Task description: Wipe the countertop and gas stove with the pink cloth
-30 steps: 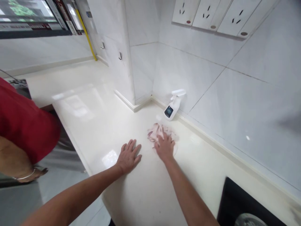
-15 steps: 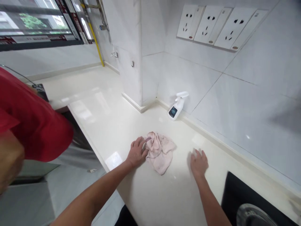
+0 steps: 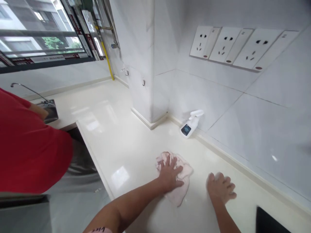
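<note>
Pressing the pink cloth (image 3: 179,195), long axis slanting toward lower right, under your spread, ungripping left hand (image 3: 170,174), you rest your open right hand (image 3: 220,187) just beside it on the worktop (image 3: 136,155).

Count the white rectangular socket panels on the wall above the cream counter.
3. The left white socket panel, the middle white socket panel and the right white socket panel sit in a row on the white tiled wall. None looks hidden.
</note>
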A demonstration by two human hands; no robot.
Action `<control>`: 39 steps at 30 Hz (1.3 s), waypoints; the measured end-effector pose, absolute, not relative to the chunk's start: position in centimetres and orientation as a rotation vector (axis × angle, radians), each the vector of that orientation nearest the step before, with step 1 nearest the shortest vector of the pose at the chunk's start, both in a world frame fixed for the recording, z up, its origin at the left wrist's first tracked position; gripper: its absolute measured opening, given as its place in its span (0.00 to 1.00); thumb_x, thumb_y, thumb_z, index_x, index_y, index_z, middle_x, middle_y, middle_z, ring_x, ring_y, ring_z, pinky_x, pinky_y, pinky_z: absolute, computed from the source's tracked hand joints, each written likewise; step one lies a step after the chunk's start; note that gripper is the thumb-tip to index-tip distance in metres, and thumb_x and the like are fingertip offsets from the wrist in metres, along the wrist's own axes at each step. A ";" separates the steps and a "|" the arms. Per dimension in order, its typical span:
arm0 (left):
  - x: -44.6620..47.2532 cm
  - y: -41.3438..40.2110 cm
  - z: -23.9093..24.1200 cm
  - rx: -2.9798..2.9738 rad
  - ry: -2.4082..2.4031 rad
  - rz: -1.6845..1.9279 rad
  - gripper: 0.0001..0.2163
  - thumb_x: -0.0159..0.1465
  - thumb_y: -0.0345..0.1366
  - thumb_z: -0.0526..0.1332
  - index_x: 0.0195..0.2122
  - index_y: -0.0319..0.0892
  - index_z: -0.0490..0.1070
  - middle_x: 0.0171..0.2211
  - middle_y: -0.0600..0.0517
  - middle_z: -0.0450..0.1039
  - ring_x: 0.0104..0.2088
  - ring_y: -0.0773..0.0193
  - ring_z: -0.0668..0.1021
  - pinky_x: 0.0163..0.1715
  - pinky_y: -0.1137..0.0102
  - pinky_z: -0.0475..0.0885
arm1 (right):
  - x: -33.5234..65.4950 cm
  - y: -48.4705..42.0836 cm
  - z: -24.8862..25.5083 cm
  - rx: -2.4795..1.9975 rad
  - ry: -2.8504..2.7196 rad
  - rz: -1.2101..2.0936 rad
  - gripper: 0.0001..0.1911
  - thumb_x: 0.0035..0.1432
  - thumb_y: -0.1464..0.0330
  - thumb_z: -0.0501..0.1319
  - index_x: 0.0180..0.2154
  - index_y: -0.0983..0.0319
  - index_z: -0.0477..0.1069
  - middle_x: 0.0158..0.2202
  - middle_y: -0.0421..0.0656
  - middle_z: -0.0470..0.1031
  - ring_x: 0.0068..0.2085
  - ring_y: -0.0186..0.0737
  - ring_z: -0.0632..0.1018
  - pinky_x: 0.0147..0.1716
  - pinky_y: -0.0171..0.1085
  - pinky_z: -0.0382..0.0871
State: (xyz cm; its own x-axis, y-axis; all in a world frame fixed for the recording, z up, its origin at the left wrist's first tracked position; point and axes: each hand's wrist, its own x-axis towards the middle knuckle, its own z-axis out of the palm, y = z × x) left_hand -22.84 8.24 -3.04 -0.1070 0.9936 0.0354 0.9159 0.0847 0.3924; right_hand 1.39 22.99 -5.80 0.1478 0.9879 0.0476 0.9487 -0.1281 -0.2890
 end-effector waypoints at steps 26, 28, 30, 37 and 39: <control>-40.9 30.3 0.1 1.962 2.230 0.410 0.29 0.66 0.55 0.62 0.66 0.52 0.68 0.72 0.45 0.61 0.72 0.37 0.57 0.68 0.43 0.54 | 1.7 22.4 -6.1 -2.232 -1.839 0.103 0.39 0.67 0.43 0.45 0.68 0.56 0.63 0.74 0.59 0.57 0.74 0.69 0.56 0.67 0.71 0.51; -41.7 30.1 0.7 1.947 2.253 0.395 0.29 0.67 0.54 0.63 0.67 0.50 0.68 0.73 0.44 0.59 0.71 0.37 0.58 0.68 0.44 0.55 | 1.7 22.5 -6.0 -2.240 -1.848 0.108 0.38 0.67 0.43 0.45 0.68 0.56 0.63 0.74 0.59 0.57 0.74 0.68 0.55 0.66 0.71 0.52; -41.8 30.0 1.2 1.914 2.287 0.374 0.29 0.68 0.53 0.62 0.66 0.47 0.68 0.73 0.41 0.57 0.70 0.36 0.59 0.66 0.44 0.56 | 1.8 22.5 -5.8 -2.240 -1.852 0.115 0.38 0.67 0.44 0.45 0.68 0.56 0.63 0.74 0.59 0.57 0.74 0.68 0.55 0.65 0.71 0.52; -40.9 27.1 2.0 1.782 2.376 0.303 0.27 0.68 0.54 0.61 0.64 0.46 0.70 0.72 0.39 0.59 0.70 0.35 0.61 0.65 0.42 0.59 | 2.0 22.7 -5.6 -2.247 -1.843 0.163 0.38 0.67 0.44 0.46 0.69 0.58 0.63 0.74 0.59 0.56 0.73 0.69 0.54 0.66 0.71 0.50; -40.5 24.0 1.8 1.755 2.403 0.299 0.27 0.68 0.54 0.60 0.64 0.48 0.70 0.74 0.41 0.56 0.72 0.35 0.58 0.65 0.40 0.59 | 2.1 22.7 -5.7 -2.238 -1.840 0.171 0.39 0.67 0.44 0.46 0.68 0.58 0.64 0.74 0.59 0.56 0.73 0.70 0.54 0.66 0.71 0.50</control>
State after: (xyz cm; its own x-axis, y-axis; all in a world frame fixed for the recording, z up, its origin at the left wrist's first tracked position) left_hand -40.53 23.96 1.76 -0.3040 0.9527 -0.0042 0.9227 0.2955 0.2476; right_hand 2.06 22.74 -5.69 0.2006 0.9778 0.0604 0.9498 -0.1790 -0.2565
